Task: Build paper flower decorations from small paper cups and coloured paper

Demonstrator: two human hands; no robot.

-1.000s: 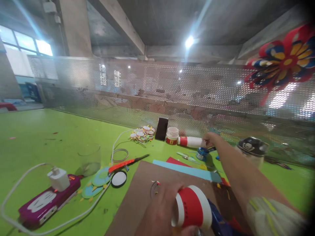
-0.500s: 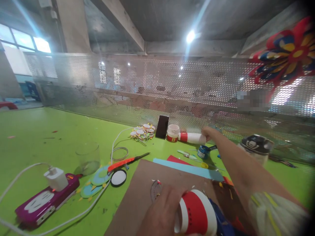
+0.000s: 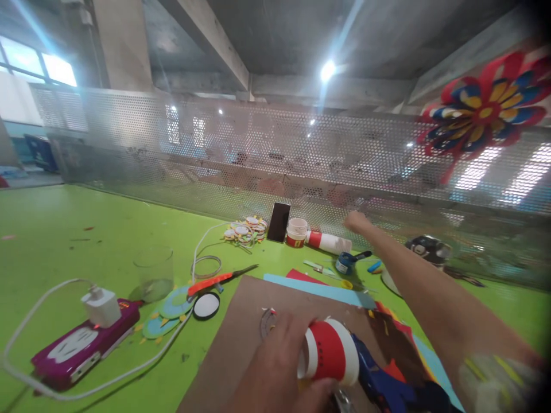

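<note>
My left hand (image 3: pixel 275 361) is closed round a red and white paper cup (image 3: pixel 329 350), held on its side over a brown cardboard sheet (image 3: pixel 241 332) at the bottom centre. My right hand (image 3: pixel 355 221) reaches far forward, just above the end of a stack of red and white cups (image 3: pixel 329 242) lying on the green table. Its fingers are turned away and blurred. A small blue paint pot (image 3: pixel 344 263) sits just below the right forearm.
A perforated metal screen (image 3: pixel 258 155) walls the table's far edge, with a paper flower (image 3: pixel 482 115) on it. A phone (image 3: pixel 279 221), a white tub (image 3: pixel 297 231), an orange-handled tool (image 3: pixel 215 281), a clear cup (image 3: pixel 154 272) and a purple power strip (image 3: pixel 81 344) with charger lie about.
My right hand has lifted from the end of the lying cup stack towards the screen. The left hand has kept hold of the cup, shifting it slightly left.
</note>
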